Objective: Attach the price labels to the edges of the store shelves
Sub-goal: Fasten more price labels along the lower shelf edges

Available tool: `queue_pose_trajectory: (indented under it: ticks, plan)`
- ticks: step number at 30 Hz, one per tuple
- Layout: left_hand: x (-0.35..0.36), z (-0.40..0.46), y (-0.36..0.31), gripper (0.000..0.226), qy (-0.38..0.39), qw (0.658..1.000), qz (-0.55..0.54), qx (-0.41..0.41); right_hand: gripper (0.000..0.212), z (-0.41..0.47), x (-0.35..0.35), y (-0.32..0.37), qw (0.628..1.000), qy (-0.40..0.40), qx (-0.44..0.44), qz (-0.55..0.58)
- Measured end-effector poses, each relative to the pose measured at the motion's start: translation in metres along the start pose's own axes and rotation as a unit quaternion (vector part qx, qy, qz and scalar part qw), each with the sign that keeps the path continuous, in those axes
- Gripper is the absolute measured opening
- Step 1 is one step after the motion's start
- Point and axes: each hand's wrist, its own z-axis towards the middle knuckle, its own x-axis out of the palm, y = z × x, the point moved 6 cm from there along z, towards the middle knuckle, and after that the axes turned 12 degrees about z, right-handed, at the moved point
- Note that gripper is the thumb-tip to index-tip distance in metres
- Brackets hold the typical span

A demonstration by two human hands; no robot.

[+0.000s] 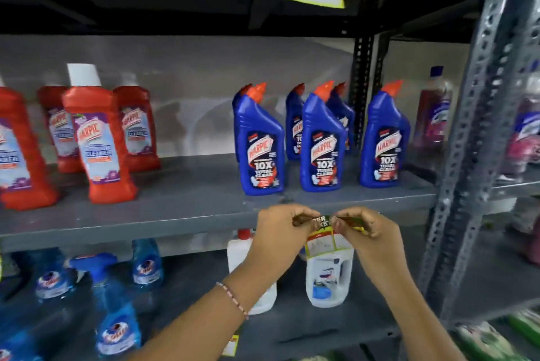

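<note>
Price label (323,233) top edge behind fingers (304,219); print blurred.

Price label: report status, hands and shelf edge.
Left hand and right hand both pinching price label at its top. Label at middle shelf edge, attachment unconfirmed. Nothing in the way.

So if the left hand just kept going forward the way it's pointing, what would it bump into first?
Probably the front edge of the middle shelf. The left hand holds the price label right in front of that edge, below the blue bottles. Depth is hard to judge.
</note>
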Motion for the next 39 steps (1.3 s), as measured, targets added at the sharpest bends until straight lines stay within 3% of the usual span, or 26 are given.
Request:
queue_pose_trajectory:
  ticks: [6, 11, 15, 18, 22, 24, 26, 28, 31, 35, 39]
  plan:
    - [0.012, 0.015, -0.009, 0.013, -0.075, 0.989, 0.125, 0.022, 0.005, 0.023, 0.0, -0.026, 0.998, -0.048, -0.018, -0.03]
    - [0.022, 0.02, -0.011, 0.009, -0.088, 0.977, 0.181, 0.063, 0.006, 0.024, 0.004, -0.033, 0.992, -0.079, -0.063, -0.079]
    - [0.014, 0.019, -0.006, 0.008, -0.124, 0.964, 0.228, 0.055, 0.028, 0.029, -0.008, -0.034, 0.973, -0.154, -0.075, -0.155]
    - [0.008, 0.019, -0.008, 0.011, -0.14, 0.962, 0.222, 0.078, 0.041, 0.03, -0.014, -0.031, 0.968, -0.198, -0.064, -0.143]
    - [0.004, -0.002, 0.01, 0.019, -0.115, 0.963, 0.201, 0.139, 0.024, 0.013, -0.014, -0.037, 0.963, -0.229, -0.111, -0.094]
    - [-0.004, -0.021, 0.046, 0.018, -0.08, 0.974, 0.177, 0.117, 0.024, -0.004, -0.011, -0.055, 0.96, -0.237, -0.127, -0.078]
    - [-0.008, -0.045, 0.107, 0.015, -0.037, 0.983, 0.176, 0.04, 0.025, -0.025, 0.003, -0.086, 0.97, -0.208, -0.099, -0.075]
    - [-0.009, -0.077, 0.186, 0.014, 0.012, 0.98, 0.177, -0.092, 0.025, -0.054, 0.03, -0.127, 0.987, -0.135, -0.035, -0.076]
    - [-0.004, -0.13, 0.286, 0.027, 0.107, 0.945, 0.205, -0.23, 0.03, -0.1, 0.084, -0.182, 0.998, 0.007, 0.022, -0.064]
    - [0.019, -0.166, 0.333, 0.034, 0.212, 0.921, 0.226, -0.235, 0.027, -0.15, 0.148, -0.232, 0.978, 0.177, 0.061, -0.094]
    - [0.031, -0.166, 0.357, 0.013, 0.179, 0.936, 0.222, -0.207, 0.025, -0.187, 0.185, -0.274, 0.943, 0.27, 0.131, -0.146]
